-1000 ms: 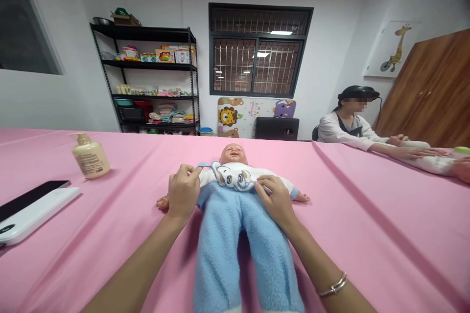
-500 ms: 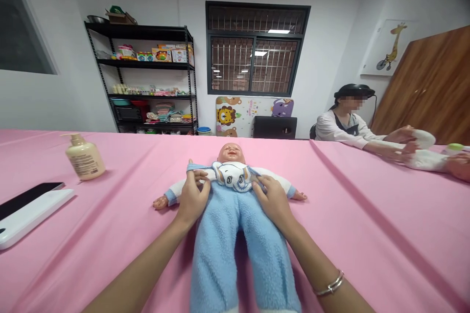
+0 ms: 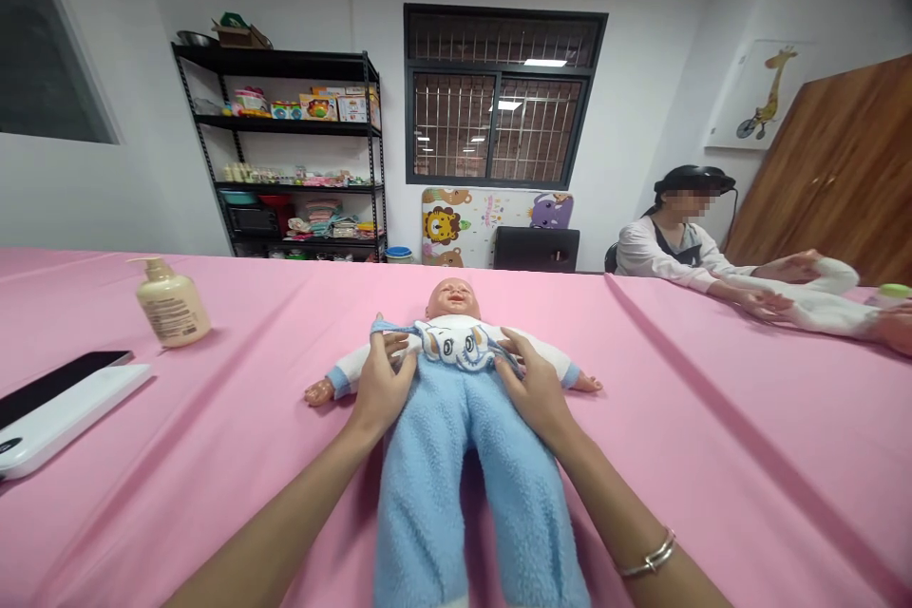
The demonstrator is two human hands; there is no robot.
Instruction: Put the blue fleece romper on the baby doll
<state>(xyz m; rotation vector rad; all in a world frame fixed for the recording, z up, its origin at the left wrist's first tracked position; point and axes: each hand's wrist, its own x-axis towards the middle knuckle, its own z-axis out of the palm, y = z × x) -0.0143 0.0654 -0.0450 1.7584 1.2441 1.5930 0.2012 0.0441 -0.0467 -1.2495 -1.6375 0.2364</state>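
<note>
A baby doll (image 3: 453,298) lies face up on the pink cloth, its head away from me and its arms spread out. It wears a white top with blue cuffs and fuzzy light-blue bib overalls (image 3: 420,456) with an elephant face on the bib (image 3: 460,344). My left hand (image 3: 385,385) is at the bib's left side, a blue overall strap (image 3: 391,327) stretched over its raised index finger. At the bib's right edge, my right hand (image 3: 531,388) pinches the overalls' fabric between thumb and fingers. The fingertips of that hand are partly hidden by cloth.
A pump bottle (image 3: 171,306) stands at left, behind a dark phone (image 3: 67,383) and a white device (image 3: 78,418). Across the table at right, a person (image 3: 670,242) handles another doll (image 3: 826,309). Black shelves (image 3: 285,126) stand against the back wall.
The whole view has shifted slightly. My right fingers have moved a little up along the bib's edge, while my left hand keeps the strap. The other person's hands have shifted on their doll.
</note>
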